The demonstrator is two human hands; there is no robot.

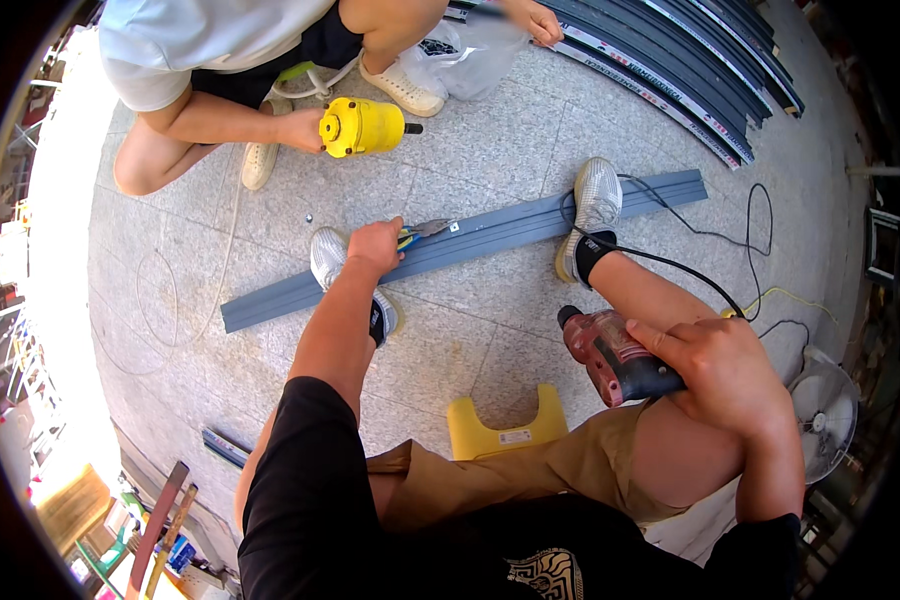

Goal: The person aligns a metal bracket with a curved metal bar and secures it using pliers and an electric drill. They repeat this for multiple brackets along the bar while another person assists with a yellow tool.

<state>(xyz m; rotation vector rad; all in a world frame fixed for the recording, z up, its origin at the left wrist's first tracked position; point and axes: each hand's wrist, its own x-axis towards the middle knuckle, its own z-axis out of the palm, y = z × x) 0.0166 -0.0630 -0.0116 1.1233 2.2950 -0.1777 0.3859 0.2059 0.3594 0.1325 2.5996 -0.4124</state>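
Observation:
My left hand (375, 246) is closed round the yellow-and-blue handles of a pair of pliers (426, 229). The pliers' jaws lie over a long grey metal profile (510, 224), and a small pale piece (454, 227) shows at their tip. Whether the jaws grip that piece I cannot tell. Slanting across the floor, the profile passes beneath both my shoes. Over my right knee, my right hand (722, 365) wraps round the grip of a red-and-black corded power drill (608, 352), its nose pointing up and left, apart from the profile.
Opposite me, a crouching person's hand (305, 130) holds a yellow power tool (362, 127); their other hand is near a clear plastic bag (482, 55). Grey profiles (670, 65) are stacked at far right. A black cable (685, 268) loops past my right foot. Nearby are a yellow stool (505, 432) and a fan (823, 418).

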